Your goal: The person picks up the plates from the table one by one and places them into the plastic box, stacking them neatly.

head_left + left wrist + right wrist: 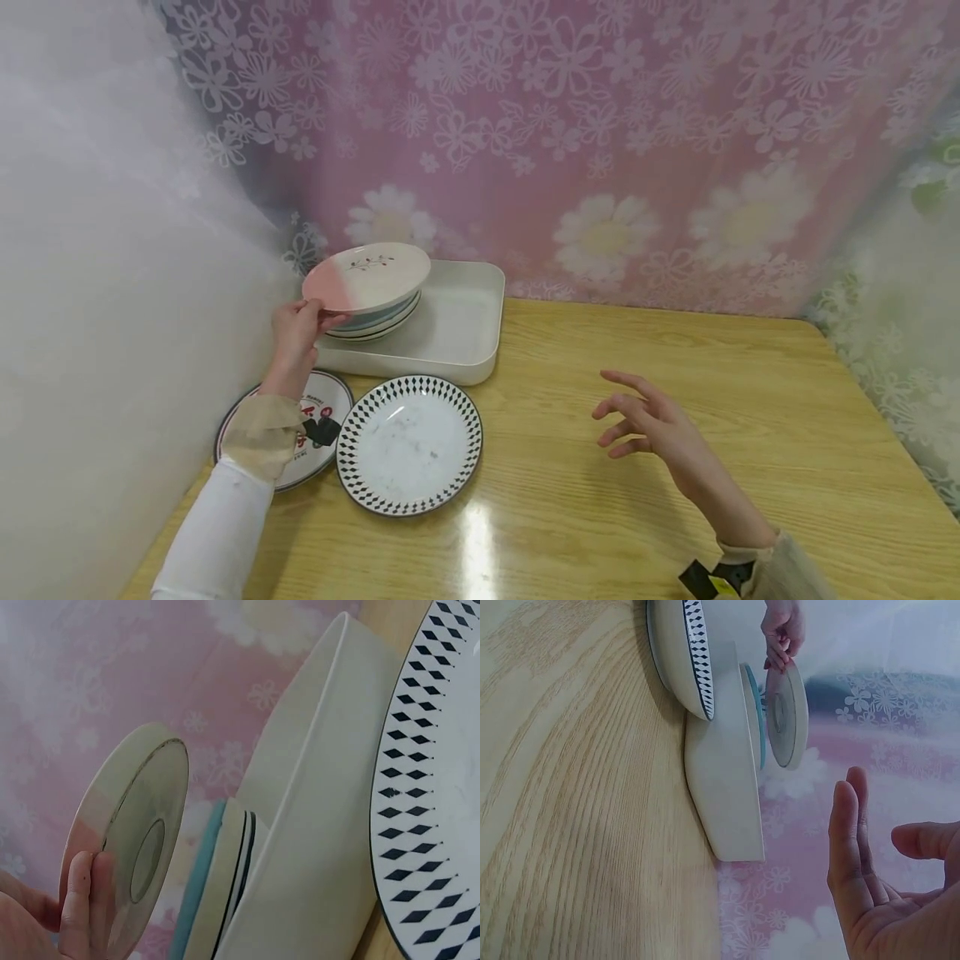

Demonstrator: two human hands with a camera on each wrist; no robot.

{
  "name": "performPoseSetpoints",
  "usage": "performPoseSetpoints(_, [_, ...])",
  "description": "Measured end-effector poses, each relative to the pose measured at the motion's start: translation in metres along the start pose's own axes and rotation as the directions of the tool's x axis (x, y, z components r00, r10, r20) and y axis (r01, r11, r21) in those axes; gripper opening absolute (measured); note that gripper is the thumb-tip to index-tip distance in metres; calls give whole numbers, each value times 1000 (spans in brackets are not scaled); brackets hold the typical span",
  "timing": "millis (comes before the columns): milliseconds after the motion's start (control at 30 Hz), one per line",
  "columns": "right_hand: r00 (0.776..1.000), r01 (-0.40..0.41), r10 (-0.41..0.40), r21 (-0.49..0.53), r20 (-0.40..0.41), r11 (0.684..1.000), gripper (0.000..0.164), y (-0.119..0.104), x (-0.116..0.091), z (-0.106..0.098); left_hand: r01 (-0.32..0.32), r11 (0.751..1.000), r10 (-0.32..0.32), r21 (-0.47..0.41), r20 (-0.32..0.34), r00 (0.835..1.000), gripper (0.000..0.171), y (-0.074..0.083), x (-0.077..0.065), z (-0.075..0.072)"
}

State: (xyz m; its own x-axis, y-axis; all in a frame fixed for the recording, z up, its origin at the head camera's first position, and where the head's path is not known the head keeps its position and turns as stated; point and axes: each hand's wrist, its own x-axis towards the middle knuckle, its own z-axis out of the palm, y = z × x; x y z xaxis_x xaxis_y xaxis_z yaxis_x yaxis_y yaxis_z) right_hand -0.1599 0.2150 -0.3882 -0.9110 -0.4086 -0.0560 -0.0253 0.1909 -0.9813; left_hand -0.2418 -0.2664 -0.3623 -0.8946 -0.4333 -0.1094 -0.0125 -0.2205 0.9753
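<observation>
My left hand pinches the near-left rim of a pink and cream plate with a small twig print. In the left wrist view the plate shows its underside, lifted apart from a stack with a blue plate on top. That stack stands in the left part of a white tray. My right hand hovers over the right side of the table, fingers spread and slightly bent, holding nothing. A plate with a black diamond rim lies on the table in front of the tray.
A white plate with red and black print lies partly under my left forearm, beside the diamond-rimmed plate. The wooden table meets a pink flowered curtain at the back. A white wall borders the left side.
</observation>
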Motion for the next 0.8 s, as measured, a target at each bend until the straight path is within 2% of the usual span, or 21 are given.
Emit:
performPoseSetpoints(167, [1000,-11,11,10,2,1000,53,0,-3,-1,26,1000,-26,13,-28,999,23,-5,6,-4])
performPoseSetpoints(500, [999,-37,37,19,-13,999,55,1,-6,-3,40,999,-38,26,-70,997,22,-13,18,-6])
performPoseSetpoints(800, [999,-39,40,32,-18,999,55,6,-8,-4,75,995,-69,64,-99,993,20,-15,21,-9])
